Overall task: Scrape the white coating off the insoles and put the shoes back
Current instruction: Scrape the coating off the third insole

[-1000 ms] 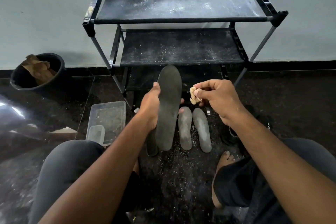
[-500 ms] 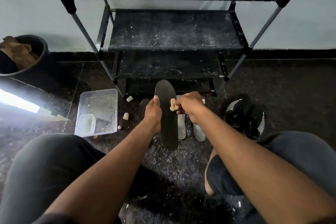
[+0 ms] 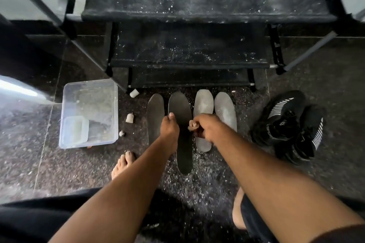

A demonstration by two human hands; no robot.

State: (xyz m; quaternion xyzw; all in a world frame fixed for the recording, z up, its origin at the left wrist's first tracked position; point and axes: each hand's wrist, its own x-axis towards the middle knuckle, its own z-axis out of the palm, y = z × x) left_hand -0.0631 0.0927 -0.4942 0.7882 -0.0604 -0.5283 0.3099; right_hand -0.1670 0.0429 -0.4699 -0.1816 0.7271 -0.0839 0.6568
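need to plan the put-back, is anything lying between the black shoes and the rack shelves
Nothing visible blocks it. The black shoes sit on the floor right of the rack, with bare floor between them and its right leg. The four insoles lie left of the shoes, in front of the bottom shelf, not on that line.

A clear plastic tub (image 3: 88, 112) sits on the dark speckled floor (image 3: 296, 173) — just left of a dusty black rack (image 3: 197, 10).
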